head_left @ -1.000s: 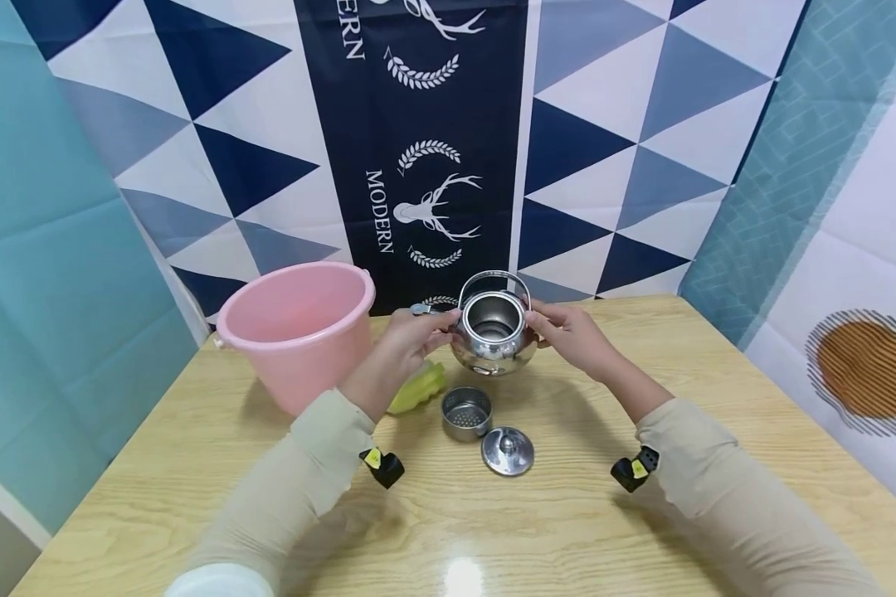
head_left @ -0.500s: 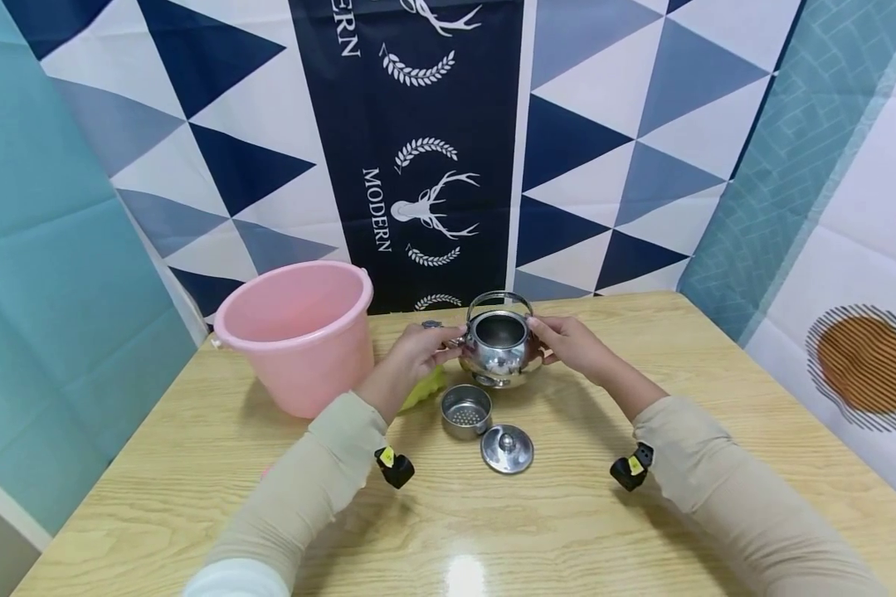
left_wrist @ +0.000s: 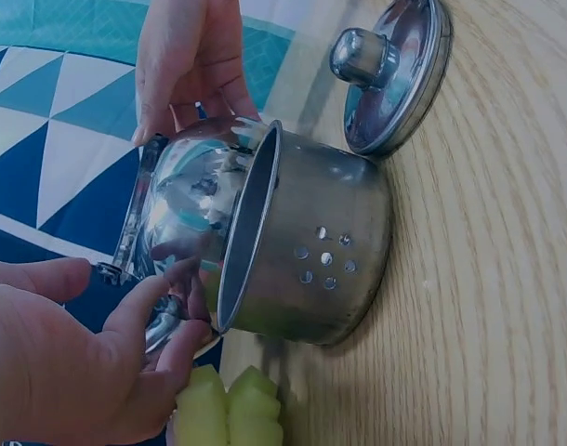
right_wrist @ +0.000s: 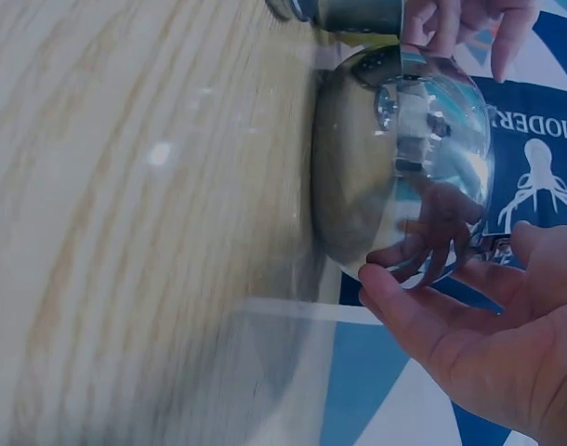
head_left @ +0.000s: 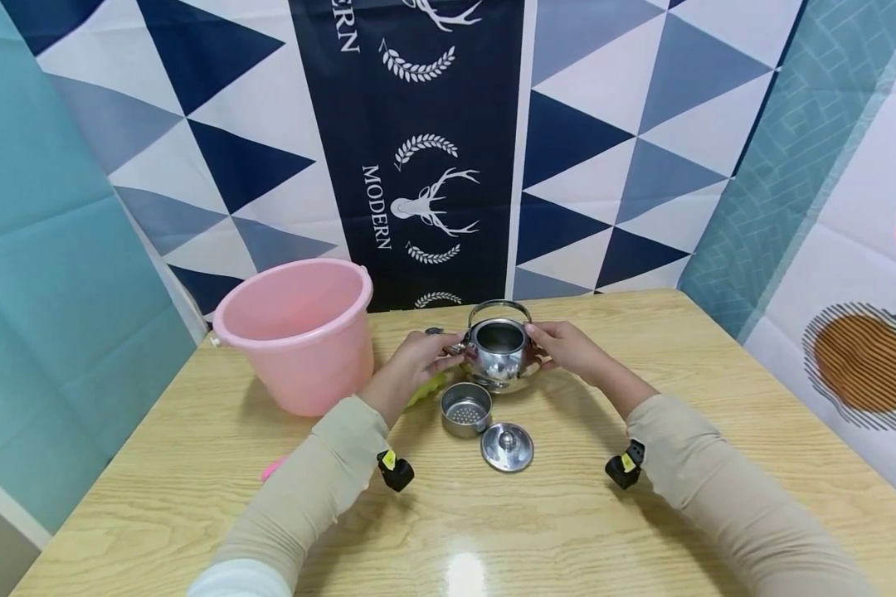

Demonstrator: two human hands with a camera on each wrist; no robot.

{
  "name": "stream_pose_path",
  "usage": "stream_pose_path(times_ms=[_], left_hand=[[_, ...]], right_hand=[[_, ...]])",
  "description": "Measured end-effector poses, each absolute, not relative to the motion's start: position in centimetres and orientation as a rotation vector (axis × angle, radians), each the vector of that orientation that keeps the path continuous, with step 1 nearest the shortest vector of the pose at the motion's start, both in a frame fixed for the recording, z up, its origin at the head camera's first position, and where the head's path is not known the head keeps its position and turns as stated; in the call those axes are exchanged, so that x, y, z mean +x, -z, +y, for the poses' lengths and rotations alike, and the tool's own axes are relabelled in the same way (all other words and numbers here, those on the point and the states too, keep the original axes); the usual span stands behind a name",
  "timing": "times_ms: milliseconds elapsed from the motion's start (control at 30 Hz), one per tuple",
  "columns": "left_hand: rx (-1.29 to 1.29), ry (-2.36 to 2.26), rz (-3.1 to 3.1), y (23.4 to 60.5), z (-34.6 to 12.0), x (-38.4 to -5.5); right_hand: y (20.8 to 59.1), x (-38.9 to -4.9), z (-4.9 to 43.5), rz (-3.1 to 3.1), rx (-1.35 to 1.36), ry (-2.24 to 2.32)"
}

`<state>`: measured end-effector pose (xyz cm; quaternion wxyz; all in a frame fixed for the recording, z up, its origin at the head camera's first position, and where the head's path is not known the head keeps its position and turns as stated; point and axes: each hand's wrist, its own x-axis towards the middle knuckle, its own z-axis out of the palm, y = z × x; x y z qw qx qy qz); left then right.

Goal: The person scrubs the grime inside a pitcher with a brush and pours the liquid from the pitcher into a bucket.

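Note:
A shiny steel teapot [head_left: 502, 356], lidless and with its hoop handle standing up, sits at the back of the table between my two hands. My left hand [head_left: 418, 358] grips it at the spout side; in the left wrist view the fingers [left_wrist: 139, 321] curl at the spout. On the opposite side my right hand [head_left: 570, 350] holds the body, thumb near the handle joint and fingers [right_wrist: 409, 307] against the lower wall. In front stands a steel strainer basket [head_left: 466, 412] with a perforated bottom. Its neighbour is the round knobbed lid [head_left: 508, 448], lying knob up.
A large pink bucket [head_left: 306, 356] stands at the back left. Partly hidden behind my left hand is a yellow-green ridged thing [left_wrist: 228, 409]. A bright pink piece [head_left: 272, 468] shows beside my left sleeve, and a white round thing [head_left: 239, 578] overlaps the sleeve at the bottom edge.
Both hands have lowered the teapot toward the table and slightly right, turning it from tipped toward me to more upright. The strainer basket and lid have stayed put.

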<state>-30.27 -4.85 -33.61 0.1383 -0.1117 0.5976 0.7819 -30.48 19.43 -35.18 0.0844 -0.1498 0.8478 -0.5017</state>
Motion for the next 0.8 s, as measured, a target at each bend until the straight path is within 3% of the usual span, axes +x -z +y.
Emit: stream_pose_path(times_ms=[533, 800], left_hand=[[-0.312, -2.237, 1.748, 32.9, -6.1, -29.2], [-0.211, -2.302, 1.706, 32.0, -8.0, -28.0]], right_hand=[[35.3, -30.1, 19.5, 2.557, -0.455, 1.480], [35.0, -29.0, 20.1, 2.897, -0.442, 1.229]])
